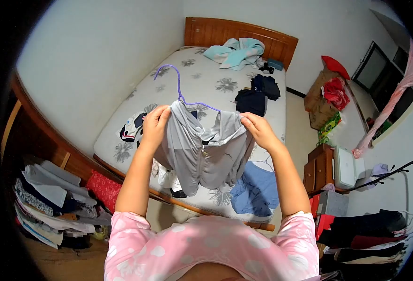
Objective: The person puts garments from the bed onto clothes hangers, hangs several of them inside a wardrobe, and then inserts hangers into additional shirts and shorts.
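A grey zip-front jacket [188, 159] hangs between my two hands, held up above the near part of the bed. My left hand [156, 122] pinches it at one shoulder, and my right hand [259, 129] pinches the other. A purple hanger [179, 84] sits inside the jacket, its hook rising out of the neck opening and leaning left. The zip pull shows at the upper front. Below and to the right, a blue garment [255, 189] lies spread on the mattress. White and dark clothes [131, 127] lie beyond my left hand.
Folded dark clothes [252, 100] and a light blue blanket [237, 52] lie farther up the bed [206, 89]. An open wardrobe with stacked clothes [56, 201] stands at left. A rack with hanging clothes [370, 234] and a small wooden cabinet [320, 169] are at right.
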Motion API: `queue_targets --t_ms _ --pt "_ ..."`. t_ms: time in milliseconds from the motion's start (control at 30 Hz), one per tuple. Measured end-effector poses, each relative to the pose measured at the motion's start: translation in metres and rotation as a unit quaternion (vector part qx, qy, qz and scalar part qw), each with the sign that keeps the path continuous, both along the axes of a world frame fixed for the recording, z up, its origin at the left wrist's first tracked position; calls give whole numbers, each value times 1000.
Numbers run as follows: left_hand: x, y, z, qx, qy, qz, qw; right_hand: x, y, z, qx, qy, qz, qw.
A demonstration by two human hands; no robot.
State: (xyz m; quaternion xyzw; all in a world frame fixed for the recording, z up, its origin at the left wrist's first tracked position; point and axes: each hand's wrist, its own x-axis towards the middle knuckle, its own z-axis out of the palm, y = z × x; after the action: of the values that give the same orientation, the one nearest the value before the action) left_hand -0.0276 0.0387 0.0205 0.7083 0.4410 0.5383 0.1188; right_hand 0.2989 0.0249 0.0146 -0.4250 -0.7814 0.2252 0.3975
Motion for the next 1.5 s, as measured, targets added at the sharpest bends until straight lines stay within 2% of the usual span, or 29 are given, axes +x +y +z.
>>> queue_targets --t_ms 100,200,233,333,467,600,633,733,767,867,900,967,1000,1067,1133,1200,1233,1267,1333,1400,1433,1500 --pt "6 0 -5 -18 -7 -8 1000 -21 -4 10 150 -109 -50 981" --pt "8 10 4 -5 15 9 1000 -33 4 21 214 -181 -109 954" --pt "11 6 16 -24 10 8 1000 -34 6 27 256 -166 -126 944" --pt "2 24 24 38 31 -11 999 -30 16 43 347 -109 -139 921" --pt "-17 29 41 31 68 8 997 -5 13 70 297 -57 -196 933" --pt "-25 36 41 125 27 16 992 15 5 72 248 1 -223 943" --pt "-30 39 39 100 16 19 995 20 4 70 241 8 -238 941" --pt "-24 41 38 117 69 44 990 32 -4 67 214 21 -245 945" --pt "-15 44 35 184 106 37 976 31 -8 66 202 26 -234 951" --pt "14 40 31 136 142 -44 979 25 -20 67 199 22 -229 953" --pt "18 43 29 87 153 -76 981 23 -25 68 203 20 -232 951" --pt "20 52 21 45 108 -77 990 29 -32 67 178 3 -234 956" --pt "22 53 22 25 86 -78 993 34 -36 67 169 32 -215 961" --pt "25 52 28 64 67 -44 995 43 -46 66 153 90 -176 968" --pt "22 51 36 97 72 -21 992 56 -53 52 64 167 -144 973" --pt "20 52 40 102 50 -17 993 56 -66 37 22 111 -153 982" --pt "19 52 41 95 47 -18 994 71 -58 11 -74 139 -152 976" --pt "18 52 41 88 44 -19 995 75 -56 -5 -45 149 -155 976" --pt "16 51 45 93 71 -19 993 80 -59 -10 -30 152 -236 959" --pt "13 47 44 93 97 -16 991 91 -65 -3 76 181 -299 934" --pt "11 45 41 91 107 -14 990 87 -72 6 55 248 -320 913" --pt "10 42 39 94 127 -9 988 84 -80 15 42 215 -292 931"
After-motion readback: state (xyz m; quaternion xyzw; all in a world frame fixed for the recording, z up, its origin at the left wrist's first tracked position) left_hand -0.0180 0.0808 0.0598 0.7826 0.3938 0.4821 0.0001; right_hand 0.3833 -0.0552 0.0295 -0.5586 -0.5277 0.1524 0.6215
